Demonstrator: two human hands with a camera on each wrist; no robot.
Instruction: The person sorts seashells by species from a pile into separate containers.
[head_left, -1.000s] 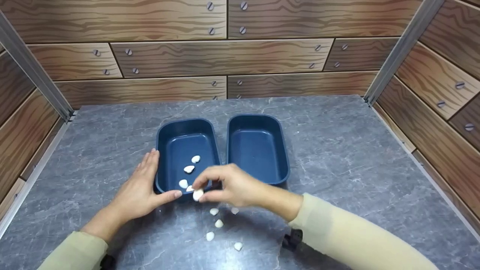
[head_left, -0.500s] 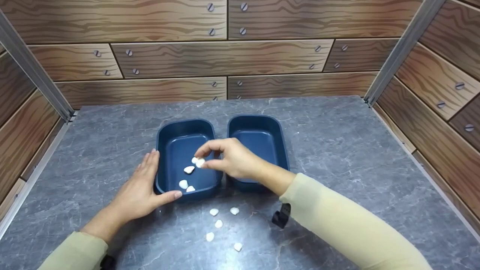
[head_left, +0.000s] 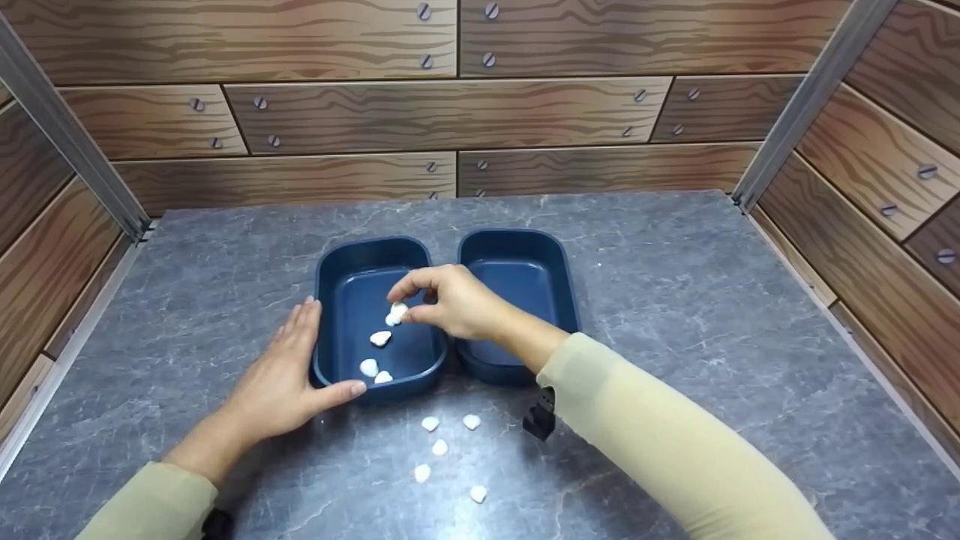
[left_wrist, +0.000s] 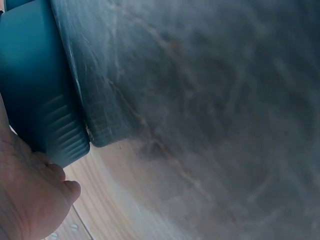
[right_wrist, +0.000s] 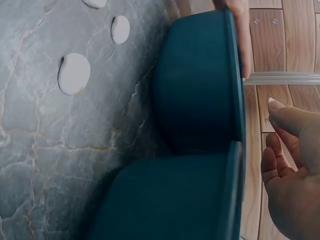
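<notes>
Shells (head_left: 380, 338): 4 in left bin (head_left: 405, 385), 5 in front.
Right hand (head_left: 457, 304): near-closed, pinching 1 held shell (head_left: 399, 308) over left bin.
Left hand (head_left: 277, 382): fingers extended against left bin, likely steadying it.

A grey marbled bench (head_left: 675, 300) fills the floor of the enclosure. Behind it rises a back wall (head_left: 337, 116) of wood-grain planks dotted with slotted screw heads (head_left: 425, 11); metal posts (head_left: 820, 82) stand at its far corners, and glare (head_left: 450, 525) whitens its near side.
</notes>
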